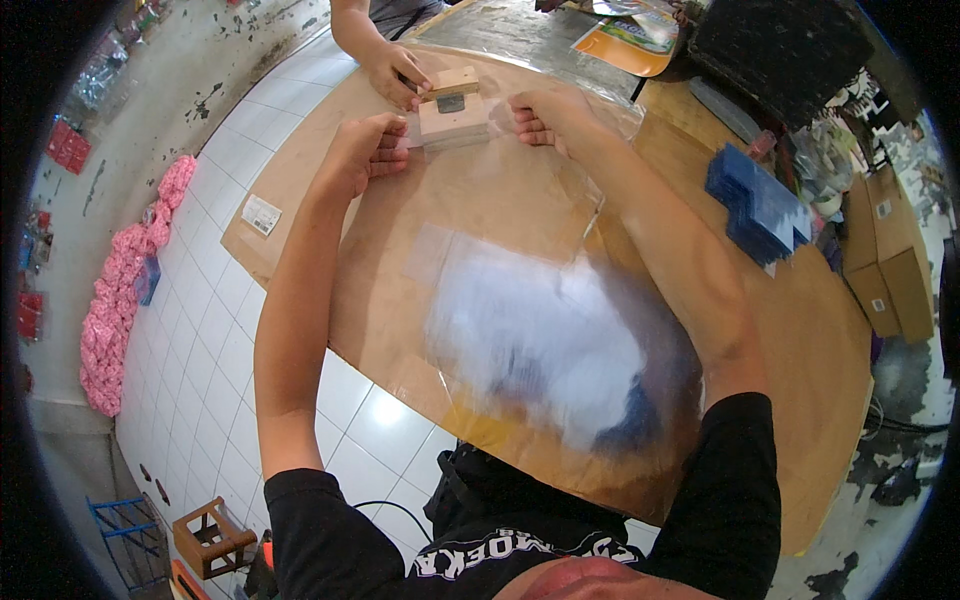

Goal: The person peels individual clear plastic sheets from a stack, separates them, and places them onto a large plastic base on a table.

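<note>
A pale wooden block (452, 130) with a dark metal piece on it sits at the far side of the brown-covered table (380, 270). A thin clear plastic piece (414, 131) runs along the block, and its ends reach both of my hands. On the block's left, my left hand (372, 152) is closed on one end of this plastic. To the right, my right hand (548, 120) pinches the other end. Another person's hand (393, 75) touches a smaller wood piece (455, 80) at the back of the block. What lies under the block is hidden.
Clear plastic sheets (540, 340) lie shiny on the table near me. Stacked blue plastic pieces (755, 205) rest at the right, near cardboard boxes (888, 255). A dark box (780, 60) stands far right. A pink bundle (115, 320) lies along the left wall.
</note>
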Available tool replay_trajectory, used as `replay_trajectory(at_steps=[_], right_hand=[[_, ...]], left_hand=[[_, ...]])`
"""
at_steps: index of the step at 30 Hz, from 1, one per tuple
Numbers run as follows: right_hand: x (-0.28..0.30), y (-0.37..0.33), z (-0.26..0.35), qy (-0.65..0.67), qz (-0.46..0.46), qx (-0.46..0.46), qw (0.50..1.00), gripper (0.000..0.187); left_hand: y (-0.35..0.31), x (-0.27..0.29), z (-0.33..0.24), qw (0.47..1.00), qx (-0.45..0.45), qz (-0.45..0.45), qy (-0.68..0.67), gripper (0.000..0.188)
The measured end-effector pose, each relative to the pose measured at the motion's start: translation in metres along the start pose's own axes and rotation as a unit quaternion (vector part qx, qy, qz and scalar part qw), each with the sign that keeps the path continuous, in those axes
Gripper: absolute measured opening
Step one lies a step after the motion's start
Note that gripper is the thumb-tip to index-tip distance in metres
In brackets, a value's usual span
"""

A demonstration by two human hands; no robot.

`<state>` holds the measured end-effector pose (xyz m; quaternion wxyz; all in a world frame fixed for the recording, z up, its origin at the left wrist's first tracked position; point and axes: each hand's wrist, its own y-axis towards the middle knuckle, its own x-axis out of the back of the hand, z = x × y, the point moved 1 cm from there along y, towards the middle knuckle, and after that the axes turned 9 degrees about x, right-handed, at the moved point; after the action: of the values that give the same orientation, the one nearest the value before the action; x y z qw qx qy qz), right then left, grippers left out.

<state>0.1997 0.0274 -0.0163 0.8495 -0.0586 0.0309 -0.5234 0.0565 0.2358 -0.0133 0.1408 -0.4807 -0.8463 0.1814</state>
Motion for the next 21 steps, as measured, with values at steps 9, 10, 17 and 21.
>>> replay_trajectory(at_steps=[9,10,17,21], right_hand=[[-0.006,0.007,-0.004,0.006,-0.034,0.046,0.998,0.016],[-0.006,0.007,-0.004,0.004,-0.04,0.041,0.998,0.016],[0.002,0.0,-0.002,0.028,-0.017,0.036,0.999,0.017],[0.002,0.004,-0.008,0.027,0.006,0.069,0.997,0.017]], left_hand=[[0.019,0.003,0.014,0.997,-0.063,-0.003,-0.045,0.03],[0.019,0.002,0.014,0.996,-0.069,-0.009,-0.047,0.032],[0.008,0.005,0.012,0.995,-0.069,-0.021,-0.073,0.032],[0.013,0.008,0.016,0.993,-0.088,-0.009,-0.073,0.029]])
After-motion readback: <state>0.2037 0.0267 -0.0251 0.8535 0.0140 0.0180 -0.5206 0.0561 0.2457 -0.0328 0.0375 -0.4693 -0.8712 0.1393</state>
